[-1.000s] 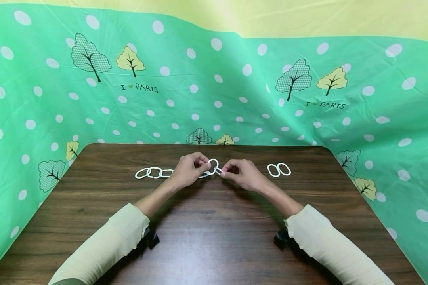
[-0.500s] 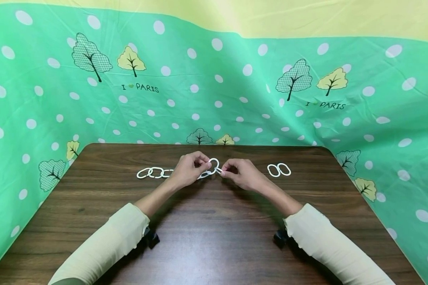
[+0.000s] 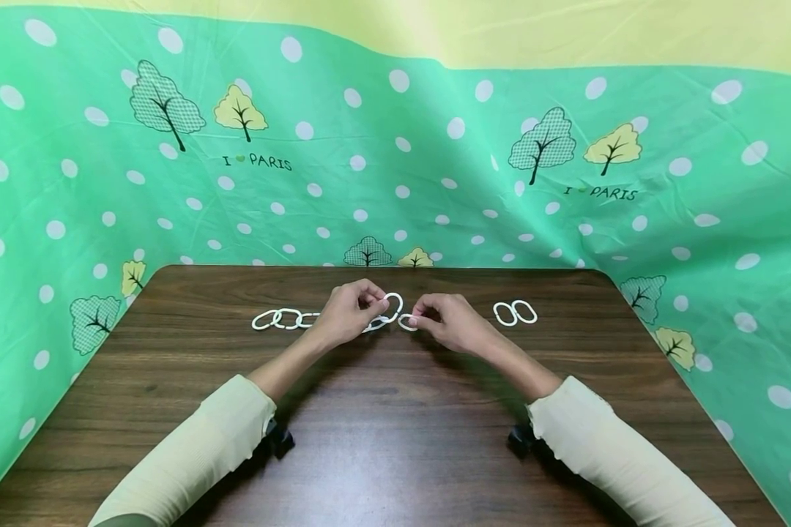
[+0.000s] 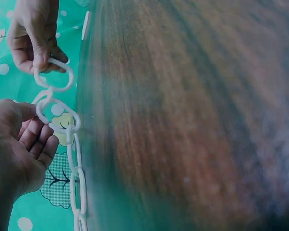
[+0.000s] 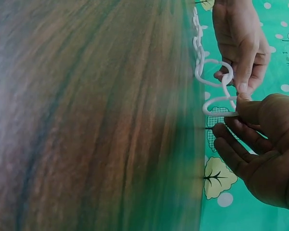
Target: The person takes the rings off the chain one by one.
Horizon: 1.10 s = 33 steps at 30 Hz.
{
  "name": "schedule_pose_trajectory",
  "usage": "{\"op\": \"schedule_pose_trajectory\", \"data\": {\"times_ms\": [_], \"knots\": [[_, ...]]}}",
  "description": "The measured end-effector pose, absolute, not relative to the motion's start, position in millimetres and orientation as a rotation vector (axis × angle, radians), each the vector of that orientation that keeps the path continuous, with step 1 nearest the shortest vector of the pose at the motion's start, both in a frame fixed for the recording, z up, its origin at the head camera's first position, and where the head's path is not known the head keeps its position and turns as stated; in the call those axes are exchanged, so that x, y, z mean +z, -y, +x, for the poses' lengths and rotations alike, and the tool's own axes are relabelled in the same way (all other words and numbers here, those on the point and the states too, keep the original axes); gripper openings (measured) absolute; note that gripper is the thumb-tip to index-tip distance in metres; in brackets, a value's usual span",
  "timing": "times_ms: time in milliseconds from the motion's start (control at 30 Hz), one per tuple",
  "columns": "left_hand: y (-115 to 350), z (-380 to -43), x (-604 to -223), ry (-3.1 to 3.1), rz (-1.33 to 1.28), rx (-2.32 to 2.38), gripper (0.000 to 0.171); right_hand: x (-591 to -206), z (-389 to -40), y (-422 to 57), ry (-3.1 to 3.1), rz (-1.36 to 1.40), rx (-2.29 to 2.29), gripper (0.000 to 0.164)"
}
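A chain of white plastic links runs from the left across the back of the table and passes behind my left hand. Between thumb and forefinger, that hand pinches the chain's raised end link. Close on its right, my right hand pinches another white oval link by its edge, tilted nearly flat. In the right wrist view this link overlaps the end link, whose gap is not clearly shown. The remaining fingers of my right hand are loosely bent below it.
Two loose white links lie side by side, overlapping, on the brown wooden table to the right. A green dotted cloth hangs behind the far edge and along both sides. Black wrist devices show under both sleeves.
The right hand's link has turned from a slanted, edge-on pose to a flatter one showing its opening, slightly lower beside the end link. The left hand has stayed in place.
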<state>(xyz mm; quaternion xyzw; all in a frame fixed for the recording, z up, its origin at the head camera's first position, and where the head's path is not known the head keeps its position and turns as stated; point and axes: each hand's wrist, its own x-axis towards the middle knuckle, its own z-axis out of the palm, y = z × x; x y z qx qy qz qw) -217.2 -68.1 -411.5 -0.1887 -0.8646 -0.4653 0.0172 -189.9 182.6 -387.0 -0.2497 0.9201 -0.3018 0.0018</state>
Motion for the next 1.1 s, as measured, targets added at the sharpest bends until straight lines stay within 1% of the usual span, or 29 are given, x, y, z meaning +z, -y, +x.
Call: {"op": "schedule_pose_trajectory", "data": {"times_ms": [400,700,1100], "knots": [[71.7,-218.3,-411.4,2.716,-0.559,-1.434,0.013,-390.1,-189.0,-189.5,-2.891,-0.702,-0.987,0.013],[72.9,-218.0,-412.6,2.721,-0.55,-1.43,0.012,-389.7,-188.2,-195.2,-2.885,-0.695,-1.031,0.009],[73.5,-217.4,-415.3,2.724,-0.574,-1.414,0.013,-391.0,-190.5,-206.6,-2.917,-0.624,-1.028,0.01]]}}
